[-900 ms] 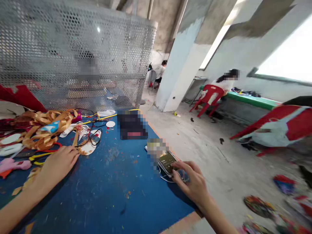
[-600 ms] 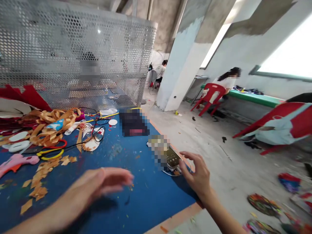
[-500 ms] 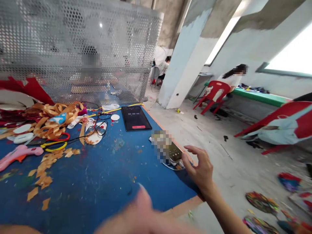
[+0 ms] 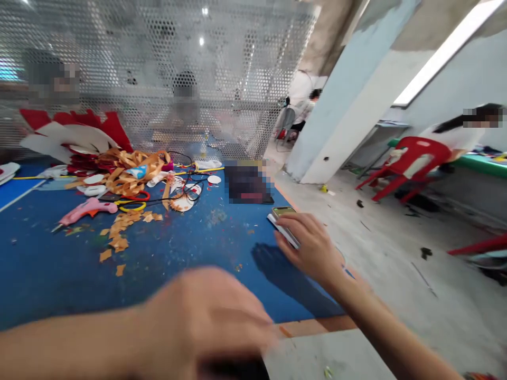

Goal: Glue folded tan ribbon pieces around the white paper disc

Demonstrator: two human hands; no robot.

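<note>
My right hand is at the right edge of the blue table, its fingers curled over a phone with a lit screen. The hand and phone cast a shadow on the table just below them. My left hand is close to the camera over the table's near edge. It is smeared by motion, so its fingers cannot be read. A dark shape shows under it, and I cannot make out what it is.
A dark flat device lies farther back. To the left are a pink glue gun, scissors, gold ribbon scraps and cables. A perforated metal screen backs the table. A pillar and a red chair with a seated person stand at the right.
My left hand swept from the ribbon pile across the table to the near edge and is now blurred. My right hand closed over the phone. The view turned left.
</note>
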